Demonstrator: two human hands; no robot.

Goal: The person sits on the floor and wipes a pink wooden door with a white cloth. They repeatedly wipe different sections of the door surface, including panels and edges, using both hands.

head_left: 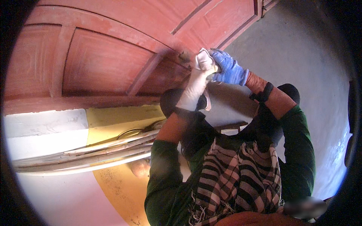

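Observation:
My left hand (195, 84) wears a whitish glove and reaches up in front of a red panelled wooden door (104, 62). My right hand (228, 69), in a blue knitted glove, meets it from the right, its fingers curled over white fabric (204, 60) at the left hand's fingers. Whether this fabric is part of the left glove or a separate cloth is unclear. The left fingers are mostly hidden. A dark band (262, 92) circles my right wrist.
Several long pale poles (113, 152) lie at the left, beside a yellow and white painted surface (118, 118). Grey floor (305, 79) extends at the right. My bent knees and a fringed checked scarf (240, 178) are below my hands. A rounded orange-brown object (140, 168) sits near my left elbow.

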